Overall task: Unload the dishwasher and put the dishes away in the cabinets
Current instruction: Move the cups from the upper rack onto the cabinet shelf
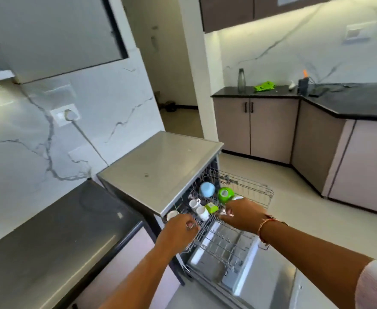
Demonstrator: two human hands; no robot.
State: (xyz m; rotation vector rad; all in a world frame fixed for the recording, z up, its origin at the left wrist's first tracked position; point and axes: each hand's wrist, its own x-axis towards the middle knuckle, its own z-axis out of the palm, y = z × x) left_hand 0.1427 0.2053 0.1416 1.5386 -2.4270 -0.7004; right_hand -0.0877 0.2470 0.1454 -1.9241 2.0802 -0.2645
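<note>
Wire rack sitting pulled out of the dishwasher, carrying a blue bowl, a green bowl, white cups (some lying tilted), a small green box

Dishwasher stands right of near worktop. Its upper rack extends out above the open door; cups sit in the rack's left part. Behind, bottle on far worktop.
</note>
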